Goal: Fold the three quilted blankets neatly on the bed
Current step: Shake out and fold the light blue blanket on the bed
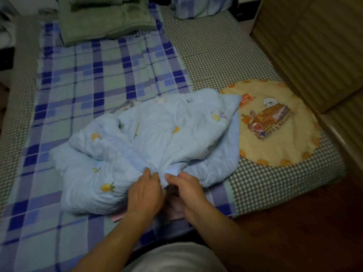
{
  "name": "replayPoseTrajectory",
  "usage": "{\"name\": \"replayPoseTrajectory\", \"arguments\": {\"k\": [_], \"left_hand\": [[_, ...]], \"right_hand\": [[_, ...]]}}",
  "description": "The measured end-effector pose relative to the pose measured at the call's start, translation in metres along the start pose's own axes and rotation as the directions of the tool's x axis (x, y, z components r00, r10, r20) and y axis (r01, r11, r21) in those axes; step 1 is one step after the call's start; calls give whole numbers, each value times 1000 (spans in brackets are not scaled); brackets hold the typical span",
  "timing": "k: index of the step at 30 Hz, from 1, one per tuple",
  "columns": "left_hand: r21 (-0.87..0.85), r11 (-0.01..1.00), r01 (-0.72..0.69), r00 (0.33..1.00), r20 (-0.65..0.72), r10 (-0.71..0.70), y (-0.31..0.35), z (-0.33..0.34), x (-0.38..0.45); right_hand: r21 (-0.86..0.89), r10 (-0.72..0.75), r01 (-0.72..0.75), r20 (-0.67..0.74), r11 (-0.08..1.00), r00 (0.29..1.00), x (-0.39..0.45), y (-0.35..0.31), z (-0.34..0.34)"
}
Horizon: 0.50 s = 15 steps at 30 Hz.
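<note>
A light blue quilted blanket point(157, 134) with small yellow fruit prints lies crumpled in the middle of the bed point(88, 79). My left hand point(145, 193) and my right hand point(188, 191) sit side by side at its near edge, both pinching the blue fabric. A green blanket point(106, 18) lies folded in a stack at the far end of the bed. A bit of pink fabric point(117, 216) peeks out from under the blue blanket near my left wrist.
The bed has a blue plaid sheet over a green-and-white checked mattress cover point(216, 52). A round yellow cushion point(275, 122) with a cartoon print lies at the right edge. A wooden cabinet point(314, 46) stands to the right, dark wood floor point(314, 222) below. A plaid pillow point(200, 6) is at the far end.
</note>
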State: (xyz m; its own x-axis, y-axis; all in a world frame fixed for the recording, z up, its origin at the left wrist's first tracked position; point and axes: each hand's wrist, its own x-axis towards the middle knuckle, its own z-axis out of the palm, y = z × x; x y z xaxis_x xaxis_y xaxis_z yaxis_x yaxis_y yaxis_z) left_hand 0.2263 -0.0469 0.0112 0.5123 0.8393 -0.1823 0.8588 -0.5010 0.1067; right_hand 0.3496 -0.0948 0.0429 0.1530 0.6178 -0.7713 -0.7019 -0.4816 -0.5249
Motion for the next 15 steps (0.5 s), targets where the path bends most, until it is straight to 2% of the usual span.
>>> {"name": "replayPoseTrajectory", "arguments": {"k": [1, 3, 4, 5, 6, 7, 10, 12, 15], "left_hand": [[0, 1000, 3, 1000, -15, -3, -1, -7, 2], [4, 1000, 30, 999, -40, -30, -7, -24, 8], [14, 999, 41, 998, -49, -40, -12, -33, 10], [29, 998, 49, 998, -40, -48, -18, -41, 9], [49, 998, 47, 998, -38, -45, -24, -48, 8], [68, 997, 44, 999, -31, -42, -31, -52, 8], [99, 994, 38, 999, -8, -37, -38, -54, 6], [109, 994, 19, 999, 26, -22, -32, -47, 3], [132, 989, -67, 993, 103, 53, -13, -25, -5]], "right_hand": [[155, 13, -16, 17, 988, 1000, 1, -3, -8], [473, 28, -32, 15, 881, 999, 15, -12, -35], [564, 20, -9, -13, 825, 1000, 24, -17, -56], [583, 11, 31, -68, 812, 998, 33, -24, -76], [526, -11, 78, -130, 847, 992, 42, -35, -94], [560, -28, 83, -106, 824, 994, 49, -45, -112], [350, -165, 260, -277, 900, 947, 55, -88, -148], [277, -268, 406, -424, 871, 865, 52, -104, -173], [214, -267, 470, -596, 856, 757, 45, -87, -222]]}}
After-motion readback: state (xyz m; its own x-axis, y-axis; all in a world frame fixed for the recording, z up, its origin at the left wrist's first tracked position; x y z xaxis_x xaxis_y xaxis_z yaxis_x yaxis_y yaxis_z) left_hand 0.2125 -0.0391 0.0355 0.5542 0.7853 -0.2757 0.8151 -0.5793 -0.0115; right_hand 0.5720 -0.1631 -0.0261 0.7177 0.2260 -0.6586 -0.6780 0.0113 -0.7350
